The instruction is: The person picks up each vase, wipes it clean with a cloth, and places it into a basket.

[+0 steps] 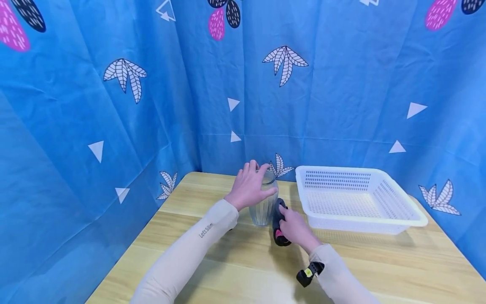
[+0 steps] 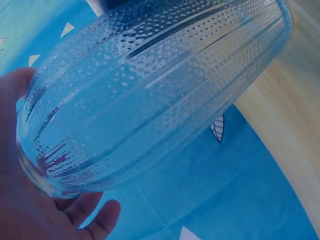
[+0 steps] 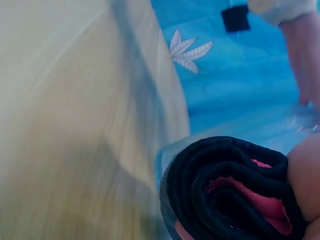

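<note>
A clear ribbed glass vase (image 1: 262, 211) stands nearly upright near the middle of the wooden table. My left hand (image 1: 248, 188) grips its top around the rim; in the left wrist view, the thumb and fingertips lie on opposite sides of the dimpled glass (image 2: 150, 100). My right hand (image 1: 295, 226) holds a rolled dark cloth (image 1: 279, 240) close to the vase's right side. The roll's end (image 3: 225, 165) shows black layers with a pink inner face in the right wrist view. Whether the vase's base touches the table is hard to tell.
A white perforated plastic basket (image 1: 364, 223) sits on the right of the table (image 1: 243, 270), just beyond my right hand. Behind the table hangs a blue patterned curtain (image 1: 341, 105), which also runs along the left side.
</note>
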A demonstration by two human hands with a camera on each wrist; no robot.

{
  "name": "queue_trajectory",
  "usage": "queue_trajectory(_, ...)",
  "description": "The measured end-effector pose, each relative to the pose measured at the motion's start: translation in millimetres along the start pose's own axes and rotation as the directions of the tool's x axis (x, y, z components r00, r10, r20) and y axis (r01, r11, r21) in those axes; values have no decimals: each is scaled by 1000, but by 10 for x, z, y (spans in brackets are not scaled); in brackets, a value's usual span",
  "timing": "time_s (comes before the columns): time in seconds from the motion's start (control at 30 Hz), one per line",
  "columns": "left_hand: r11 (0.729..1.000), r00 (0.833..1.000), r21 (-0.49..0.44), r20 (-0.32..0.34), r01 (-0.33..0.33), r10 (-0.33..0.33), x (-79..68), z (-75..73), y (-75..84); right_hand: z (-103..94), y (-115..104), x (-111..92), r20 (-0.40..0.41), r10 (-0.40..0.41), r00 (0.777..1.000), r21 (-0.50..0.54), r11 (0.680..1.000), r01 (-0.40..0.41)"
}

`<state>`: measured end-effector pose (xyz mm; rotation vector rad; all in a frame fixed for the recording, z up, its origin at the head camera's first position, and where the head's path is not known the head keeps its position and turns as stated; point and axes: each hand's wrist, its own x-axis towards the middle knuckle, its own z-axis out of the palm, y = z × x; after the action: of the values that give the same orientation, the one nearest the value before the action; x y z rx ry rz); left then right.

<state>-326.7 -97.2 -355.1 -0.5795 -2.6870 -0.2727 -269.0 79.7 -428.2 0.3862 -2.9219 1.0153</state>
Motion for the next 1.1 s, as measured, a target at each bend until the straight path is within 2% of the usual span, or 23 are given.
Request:
queue_trajectory(0.13, 999, 1000, -32, 2, -4, 4, -1, -27, 16, -94, -141, -122, -96, -66, 993, -1, 998, 66)
queue_trajectory(0.27, 994, 1000, -106, 19, -14, 16, -8, -59, 36, -206, -296, -213, -210, -162, 964, -28, 987, 160)
queue_trajectory(0.37, 984, 999, -175, 39, -12, 19, -16, -59, 53, -302, -409, -247, -281, -219, 934, -44, 976, 216)
queue_trajectory(0.43, 978, 999, -208, 48, -11, 22, -18, -52, 65, -374, -481, -238, -310, -245, 919, -51, 969, 241)
queue_trajectory(0.5, 973, 998, -231, 50, -13, 26, -18, -48, 76, -439, -526, -189, -316, -249, 915, -54, 968, 245)
queue_trajectory(0.67, 963, 998, -267, 55, -16, 32, -2, -34, 73, -533, -500, 51, -254, -188, 949, -51, 982, 181)
queue_trajectory(0.8, 954, 998, -300, 53, -19, 36, 7, -15, 48, -504, -376, 233, -179, -123, 976, -26, 992, 120)
queue_trajectory(0.97, 953, 998, -301, 47, -25, 41, -4, 12, 36, -278, -118, 332, -29, -16, 999, 67, 998, 18)
queue_trajectory(1.1, 956, 999, -293, 36, -27, 39, -4, 41, 58, -65, 66, 310, 59, 18, 998, 24, 1000, -20)
